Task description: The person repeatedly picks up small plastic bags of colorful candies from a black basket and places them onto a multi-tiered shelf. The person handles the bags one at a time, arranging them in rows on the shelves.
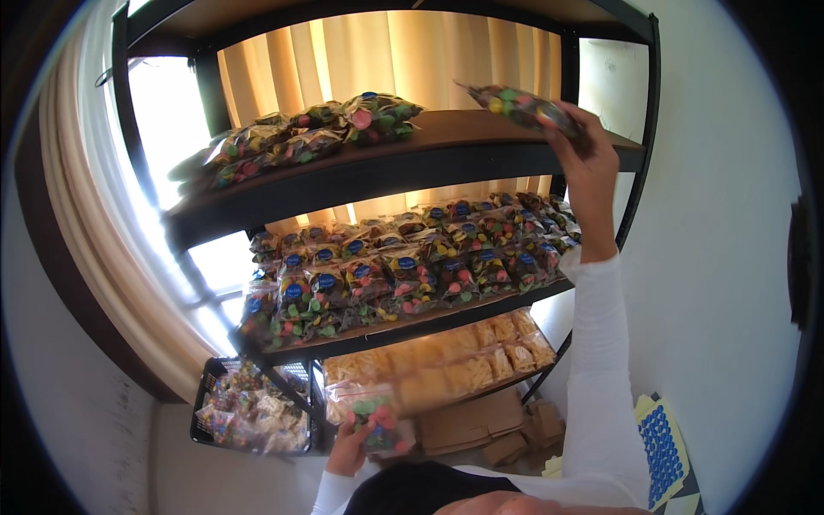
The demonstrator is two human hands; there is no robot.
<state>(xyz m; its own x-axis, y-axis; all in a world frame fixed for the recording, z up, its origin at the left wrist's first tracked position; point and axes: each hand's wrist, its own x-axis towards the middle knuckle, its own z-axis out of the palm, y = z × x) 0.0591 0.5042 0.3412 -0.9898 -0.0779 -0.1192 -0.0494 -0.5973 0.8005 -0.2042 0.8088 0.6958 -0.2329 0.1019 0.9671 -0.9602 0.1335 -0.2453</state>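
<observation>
My right hand point(589, 158) is raised in front of the right part of the upper shelf point(463, 132), gripping one end of a clear bag of colourful pieces point(524, 108). Lower down, my left hand point(351, 444) holds another clear zip bag point(380, 418) of pink, green and dark pieces upright, in front of the bottom shelf. Several similar bags point(380, 119) lie piled on the left part of the upper shelf. Rows of such bags point(405, 270), many with blue round labels, fill much of the middle shelf.
Bags of pale yellow sticks point(476, 373) line the bottom shelf, above flattened cardboard point(470, 418). A black plastic crate point(251, 444) with mixed bags stands at lower left. Sheets of blue round stickers point(663, 450) are at lower right. Black metal uprights point(644, 129) and a wall bound the right side.
</observation>
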